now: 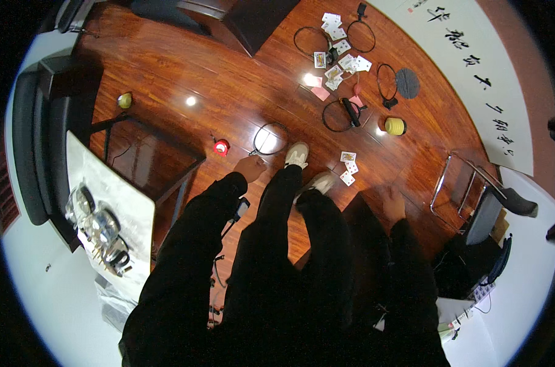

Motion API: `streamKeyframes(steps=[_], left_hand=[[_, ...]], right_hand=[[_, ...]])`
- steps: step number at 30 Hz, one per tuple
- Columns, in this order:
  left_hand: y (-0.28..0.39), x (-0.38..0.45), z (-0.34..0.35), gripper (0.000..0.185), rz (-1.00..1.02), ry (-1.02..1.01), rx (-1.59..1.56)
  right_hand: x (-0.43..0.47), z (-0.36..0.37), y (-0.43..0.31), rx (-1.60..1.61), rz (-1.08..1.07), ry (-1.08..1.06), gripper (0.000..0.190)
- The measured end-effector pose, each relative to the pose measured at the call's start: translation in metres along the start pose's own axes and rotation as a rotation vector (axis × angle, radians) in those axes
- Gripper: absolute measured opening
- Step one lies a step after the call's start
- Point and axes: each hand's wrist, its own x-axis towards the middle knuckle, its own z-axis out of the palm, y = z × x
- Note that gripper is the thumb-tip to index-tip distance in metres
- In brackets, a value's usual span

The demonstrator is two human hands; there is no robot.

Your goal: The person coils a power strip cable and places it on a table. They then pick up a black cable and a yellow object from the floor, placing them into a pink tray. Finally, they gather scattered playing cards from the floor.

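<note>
My left hand [251,169] is low over the wooden floor with its fingers curled. Its top edge meets the small black fitting of a thin black hoop [285,127]; whether it grips the fitting is unclear. Left of the hoop sits a round red object [221,147]. My right hand [393,204] is blurred, beside a dark panel; its fingers point forward, and no held thing shows. Between the hands and a little ahead lie several playing cards [348,157]. Farther ahead, another hoop [325,124] lies by a black-and-orange object [351,112] and a yellow cylinder [395,126].
More hoops [375,37] and scattered cards [335,33] lie farther off, near a dark disc [407,83] and a long paper sheet with brush writing [477,69]. A white-topped table [137,206] stands left, a metal-framed chair [477,229] right. My shoes [297,155] stand between my hands.
</note>
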Motion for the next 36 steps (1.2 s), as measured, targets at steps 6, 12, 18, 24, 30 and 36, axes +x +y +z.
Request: streamKeyframes(steps=[6,12,18,24,30,36], left_hand=[[-0.046,0.134,0.066,0.037,-0.061,-0.092,0.102],[-0.111,0.214,0.127,0.04,-0.305,0.002,-0.242],[-0.1,0.268,0.175,0.066,-0.425,0.165,0.035],[-0.121,0.289,0.206,0.058,-0.379,0.158,0.038],[-0.121,0.292,0.201,0.036,-0.316,0.352,-0.045],[-0.021,0.25,0.084,0.011,-0.473,0.565,-0.733]], right_hand=[[0.217,0.119,0.031,-0.132,-0.11,-0.111,0.043],[0.345,0.255,0.067,-0.575,-0.284,-0.062,0.044],[0.378,0.3,0.087,-0.689,-0.491,-0.001,0.033],[0.352,0.261,0.072,-0.273,-0.621,-0.13,0.019],[0.33,0.201,0.065,-0.109,-0.512,0.045,0.02],[0.309,0.134,0.032,0.082,-0.281,0.28,0.023]])
